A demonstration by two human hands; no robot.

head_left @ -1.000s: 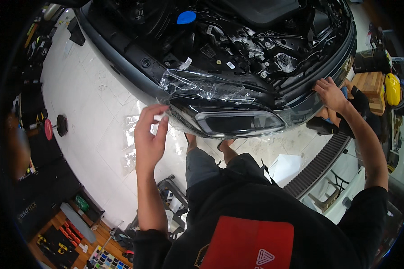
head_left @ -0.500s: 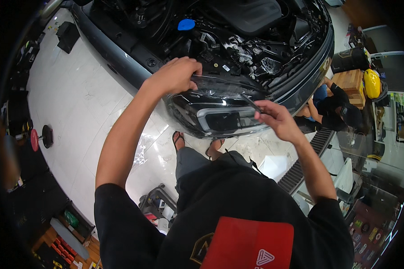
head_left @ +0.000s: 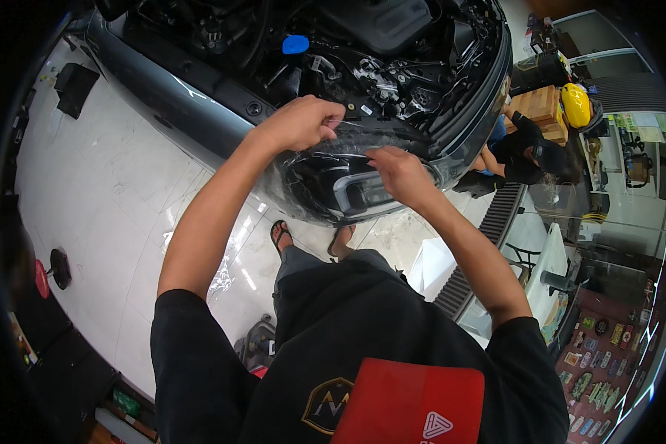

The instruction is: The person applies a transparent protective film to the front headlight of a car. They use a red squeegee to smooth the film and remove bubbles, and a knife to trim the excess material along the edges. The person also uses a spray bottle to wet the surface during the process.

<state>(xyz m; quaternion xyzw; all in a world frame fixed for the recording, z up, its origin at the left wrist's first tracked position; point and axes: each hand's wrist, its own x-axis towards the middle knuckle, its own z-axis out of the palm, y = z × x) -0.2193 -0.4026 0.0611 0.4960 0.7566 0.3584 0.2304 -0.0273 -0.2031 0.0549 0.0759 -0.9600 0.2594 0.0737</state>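
Note:
Clear plastic film (head_left: 357, 138) lies over the headlight (head_left: 354, 194) at the front corner of a dark grey car. My left hand (head_left: 300, 124) is closed in a pinch on the film's upper edge, where a thin strip stretches to the right from the fingertips. Just right of it, my right hand (head_left: 403, 175) is closed at the top of the headlight, its fingertips close to the film. The slim dark tool in my right hand is mostly hidden behind the fingers.
The engine bay (head_left: 362, 66) stands uncovered beyond my hands, with a blue cap (head_left: 296, 44) in it. At the right, a person in black (head_left: 522, 152) crouches by the car's front. A white sheet (head_left: 431, 265) and a black floor grate (head_left: 488, 240) lie nearby.
My right hand has moved left along the headlight's top edge, closer to my left hand. My left hand still pinches the film, and a strip now shows pulled taut. The view has shifted slightly.

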